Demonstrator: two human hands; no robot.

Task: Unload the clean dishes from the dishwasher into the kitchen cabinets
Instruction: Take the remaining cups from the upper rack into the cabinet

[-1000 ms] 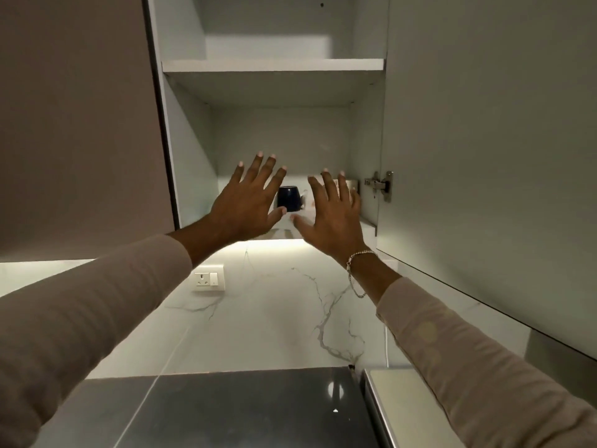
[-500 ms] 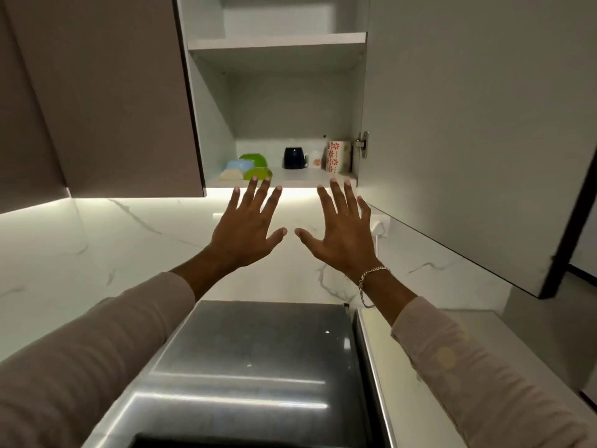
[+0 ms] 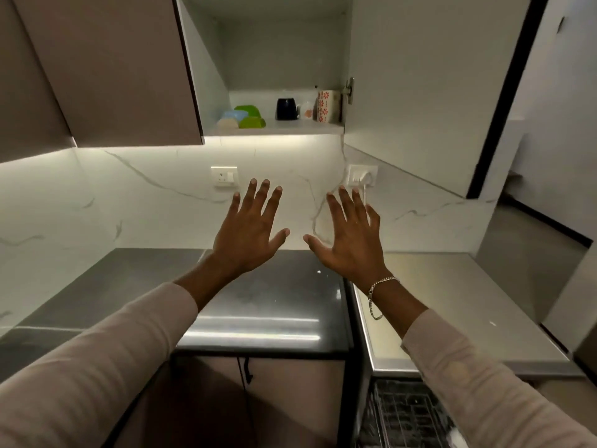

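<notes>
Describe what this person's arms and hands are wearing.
Both arms wear long pale beige sleeves ending short of the wrists: the left sleeve is plain, and the right sleeve has faint lighter blotches. The left hand shows no ring or watch. The right hand is ringless too, but a silver chain bracelet circles its wrist.

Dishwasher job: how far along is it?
Done: green bowls, a dark mug and a floral mug stand on the open cabinet's shelf. In hand: nothing; left hand and right hand are open, empty. Left: the dishwasher rack shows, contents mostly hidden.
</notes>
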